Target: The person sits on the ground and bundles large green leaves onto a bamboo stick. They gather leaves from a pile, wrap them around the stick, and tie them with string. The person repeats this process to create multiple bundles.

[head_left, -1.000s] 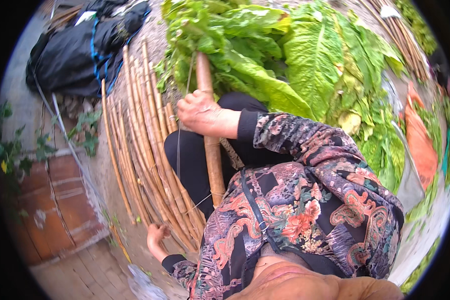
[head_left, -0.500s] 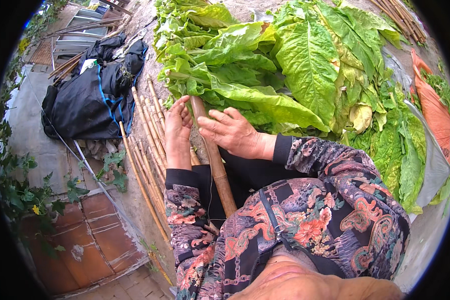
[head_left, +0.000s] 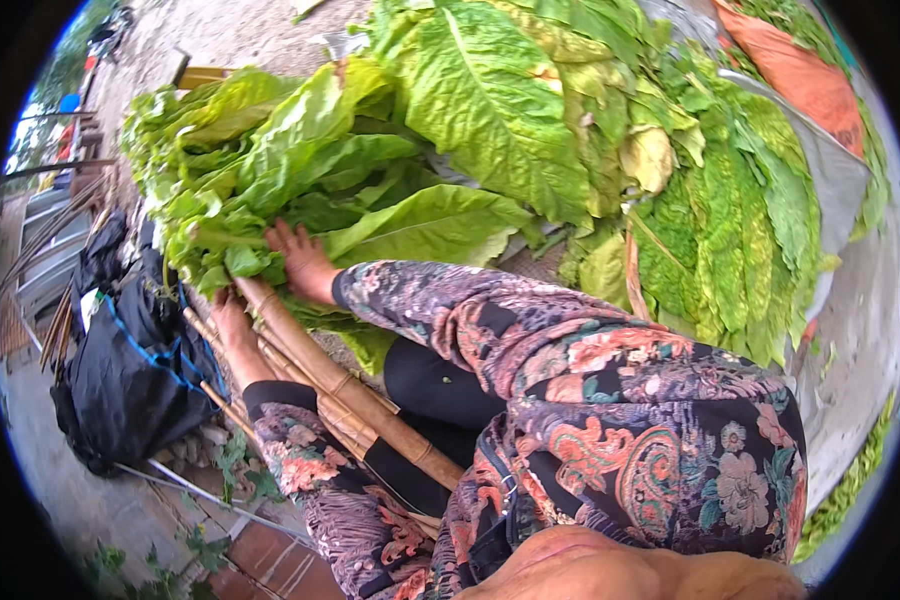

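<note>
Leaves (head_left: 270, 190) under right hand (head_left: 305, 265), fingers spread

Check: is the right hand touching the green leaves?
Touching. Head view: right hand lies flat on the green leaves, its fingers pressed against them.

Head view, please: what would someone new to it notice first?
A big heap of broad green leaves fills the upper half. Both hands reach into its near edge: the right hand rests on the leaves, the left hand beside a thick bamboo pole running across the lap. At far left lies a black bag.
</note>
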The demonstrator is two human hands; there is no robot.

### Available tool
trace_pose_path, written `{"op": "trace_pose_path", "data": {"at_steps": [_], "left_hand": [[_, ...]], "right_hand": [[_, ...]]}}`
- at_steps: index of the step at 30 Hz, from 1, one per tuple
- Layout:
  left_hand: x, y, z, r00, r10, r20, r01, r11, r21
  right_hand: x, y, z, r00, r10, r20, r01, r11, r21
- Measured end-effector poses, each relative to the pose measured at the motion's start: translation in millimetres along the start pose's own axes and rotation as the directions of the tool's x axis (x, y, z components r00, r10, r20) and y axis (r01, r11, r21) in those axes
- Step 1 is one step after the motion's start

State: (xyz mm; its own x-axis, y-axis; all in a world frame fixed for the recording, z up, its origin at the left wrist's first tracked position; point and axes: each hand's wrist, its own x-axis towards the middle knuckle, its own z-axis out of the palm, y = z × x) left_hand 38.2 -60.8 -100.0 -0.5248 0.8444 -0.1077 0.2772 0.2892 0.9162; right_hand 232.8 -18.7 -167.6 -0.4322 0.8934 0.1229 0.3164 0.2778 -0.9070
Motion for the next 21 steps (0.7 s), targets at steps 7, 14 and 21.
{"op": "trace_pose_path", "data": {"at_steps": [7, 14, 21], "left_hand": [[-125.8, 13.7, 47.0, 0.984, -0.072, -0.163, 0.065, 0.997, -0.047], [-228.6, 72.5, 126.0, 0.964, 0.242, -0.108, -0.144, 0.818, 0.557], [-252.1, 82.7, 159.8, 0.933, 0.323, -0.158, -0.05, 0.553, 0.832]], "right_hand": [[-72.2, 113.7, -186.1, 0.839, -0.524, 0.146, 0.528, 0.849, 0.012], [-324.7, 327.8, -481.4, 0.745, 0.407, -0.529, -0.665, 0.381, -0.643], [-508.6, 380.0, -498.4, 0.242, 0.761, -0.602, -0.95, 0.061, -0.306]]}}
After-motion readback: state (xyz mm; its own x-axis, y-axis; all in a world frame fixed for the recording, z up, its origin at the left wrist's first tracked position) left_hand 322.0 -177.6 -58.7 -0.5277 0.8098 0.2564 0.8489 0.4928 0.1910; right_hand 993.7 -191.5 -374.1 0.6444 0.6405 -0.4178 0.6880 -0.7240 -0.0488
